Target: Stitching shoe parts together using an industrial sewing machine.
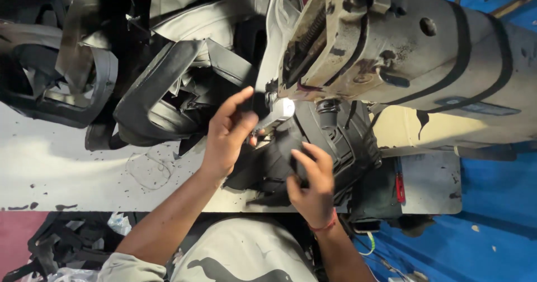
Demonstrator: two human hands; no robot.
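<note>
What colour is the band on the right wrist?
Red-orange band, seen in the head view.
</note>
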